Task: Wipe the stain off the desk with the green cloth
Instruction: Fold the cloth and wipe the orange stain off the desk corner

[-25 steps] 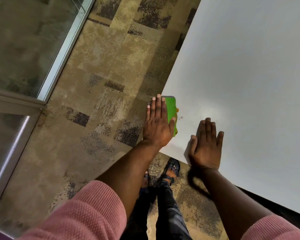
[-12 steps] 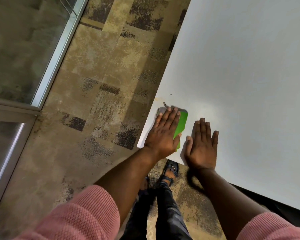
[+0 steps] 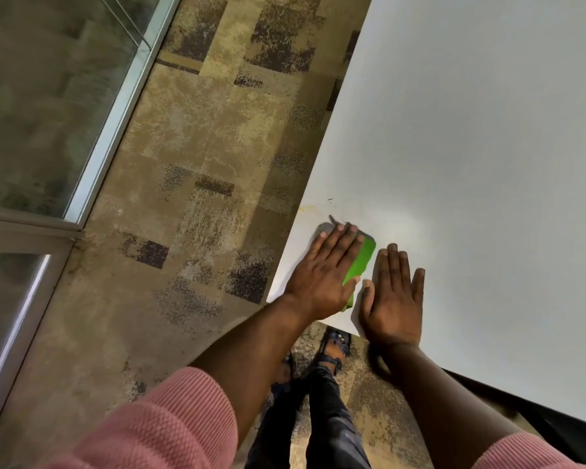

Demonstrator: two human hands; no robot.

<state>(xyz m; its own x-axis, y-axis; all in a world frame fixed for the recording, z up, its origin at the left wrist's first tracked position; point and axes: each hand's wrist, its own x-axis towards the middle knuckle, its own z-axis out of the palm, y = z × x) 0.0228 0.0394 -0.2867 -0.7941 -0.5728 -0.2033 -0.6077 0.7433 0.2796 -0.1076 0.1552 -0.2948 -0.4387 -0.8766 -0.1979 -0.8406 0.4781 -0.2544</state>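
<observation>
My left hand (image 3: pixel 329 269) lies flat on the folded green cloth (image 3: pixel 361 262), pressing it onto the near left corner of the white desk (image 3: pixel 471 147). Only the cloth's right edge and a grey corner by the fingertips show. A faint yellowish stain (image 3: pixel 310 208) with small dark specks sits at the desk's left edge, just beyond the cloth. My right hand (image 3: pixel 394 296) rests palm down on the desk right beside the cloth, fingers together, holding nothing.
The desk's left edge drops to patterned brown carpet (image 3: pixel 200 184). A glass partition with a metal frame (image 3: pixel 115 106) runs along the far left. My legs and sandalled feet (image 3: pixel 334 346) stand under the desk's near corner.
My left hand slid the cloth from the desk's left edge rightward and toward me, onto the corner beside my right hand. The stain now shows uncovered. My right hand stayed put.
</observation>
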